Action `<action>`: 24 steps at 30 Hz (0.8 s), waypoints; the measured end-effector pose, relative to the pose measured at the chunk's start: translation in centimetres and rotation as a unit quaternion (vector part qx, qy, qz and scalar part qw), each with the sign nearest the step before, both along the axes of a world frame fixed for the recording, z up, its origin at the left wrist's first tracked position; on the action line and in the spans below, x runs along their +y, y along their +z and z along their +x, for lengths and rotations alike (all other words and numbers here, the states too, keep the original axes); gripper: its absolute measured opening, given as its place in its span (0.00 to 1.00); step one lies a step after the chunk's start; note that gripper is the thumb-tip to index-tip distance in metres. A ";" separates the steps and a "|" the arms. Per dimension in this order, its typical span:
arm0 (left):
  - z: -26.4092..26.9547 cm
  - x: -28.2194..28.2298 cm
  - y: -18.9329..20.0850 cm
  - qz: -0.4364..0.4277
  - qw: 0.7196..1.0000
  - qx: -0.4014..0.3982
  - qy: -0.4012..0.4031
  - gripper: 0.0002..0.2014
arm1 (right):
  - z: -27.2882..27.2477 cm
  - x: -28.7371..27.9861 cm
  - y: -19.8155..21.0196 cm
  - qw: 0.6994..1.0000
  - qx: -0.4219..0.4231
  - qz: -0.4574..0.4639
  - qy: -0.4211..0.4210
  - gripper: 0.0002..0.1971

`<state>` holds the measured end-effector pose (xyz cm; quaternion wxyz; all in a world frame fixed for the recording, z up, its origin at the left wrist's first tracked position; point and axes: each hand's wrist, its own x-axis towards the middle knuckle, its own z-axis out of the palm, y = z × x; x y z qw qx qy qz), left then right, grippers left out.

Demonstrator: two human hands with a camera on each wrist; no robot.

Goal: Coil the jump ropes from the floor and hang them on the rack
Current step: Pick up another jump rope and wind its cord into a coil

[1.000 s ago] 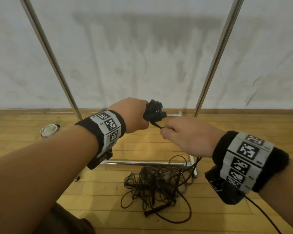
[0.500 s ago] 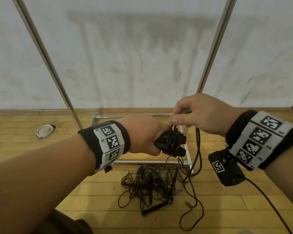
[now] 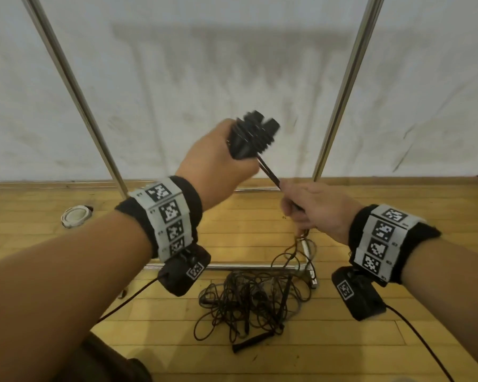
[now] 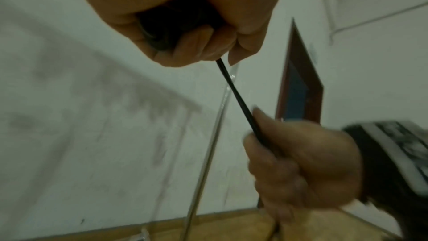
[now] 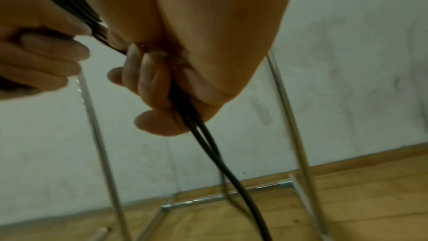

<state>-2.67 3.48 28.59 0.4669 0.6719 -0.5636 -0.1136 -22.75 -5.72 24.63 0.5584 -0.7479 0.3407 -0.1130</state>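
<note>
The top of the rack is cut off by the upper edge of the head view. The handles are smeared by motion blur, and their lower ends are hidden inside the left hand. In the tangled pile, single ropes cannot be told apart.

I see a white wall in front of me, with gray smudges and streaks on it. Under me is a yellow wood floor made of long boards. A brown strip runs where they meet. A small white ring lies on the floor, off to my left.
</note>
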 end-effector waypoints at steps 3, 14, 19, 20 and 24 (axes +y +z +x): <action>2.4 -0.2 0.8 -0.023 0.997 0.049 0.063 0.16 | -2.1 -2.0 -2.7 0.966 0.209 -0.131 0.078 0.21; 1.4 0.0 -0.2 0.109 0.992 -0.028 -0.054 0.16 | -0.5 -1.9 -0.1 0.973 0.177 -0.146 0.035 0.45; -0.2 0.3 0.0 0.111 0.988 -0.016 -0.111 0.14 | 2.8 1.6 1.7 0.999 -0.005 -0.024 0.027 0.23; -0.2 0.4 0.2 0.111 0.988 -0.015 -0.110 0.14 | 3.1 2.0 1.8 0.999 -0.025 -0.012 0.018 0.18; 0.2 0.6 0.5 0.116 0.988 -0.018 -0.096 0.15 | 3.8 2.7 2.2 0.995 -0.088 0.053 -0.010 0.11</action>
